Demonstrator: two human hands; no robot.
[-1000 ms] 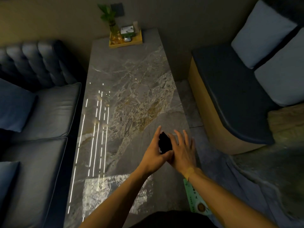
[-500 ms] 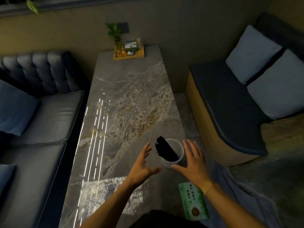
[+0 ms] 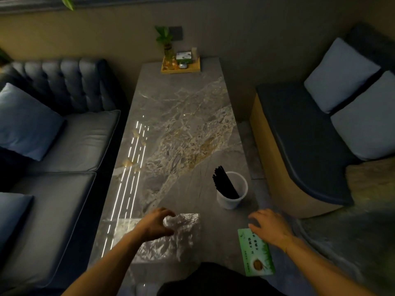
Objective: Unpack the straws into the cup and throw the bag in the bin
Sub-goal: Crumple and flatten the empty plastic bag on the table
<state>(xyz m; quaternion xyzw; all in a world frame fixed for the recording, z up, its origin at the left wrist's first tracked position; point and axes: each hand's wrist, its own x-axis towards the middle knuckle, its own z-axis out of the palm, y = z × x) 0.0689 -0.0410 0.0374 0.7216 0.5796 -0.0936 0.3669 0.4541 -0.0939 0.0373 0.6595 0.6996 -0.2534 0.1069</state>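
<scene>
Both hands have been drawn back from the white plastic cup (image 3: pixel 232 192), which stands on the grey marble surface (image 3: pixel 183 124) with the black straws (image 3: pixel 225 184) leaning inside it. The crumpled clear plastic bag (image 3: pixel 179 233) is gripped by the fingers of the left hand (image 3: pixel 155 224). The right hand (image 3: pixel 270 228) is held open, fingers loosely spread, over a green printed packet (image 3: pixel 257 257).

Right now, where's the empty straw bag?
Head view: the crumpled clear bag lies on the table's near end, under the left hand, left of the cup.
</scene>
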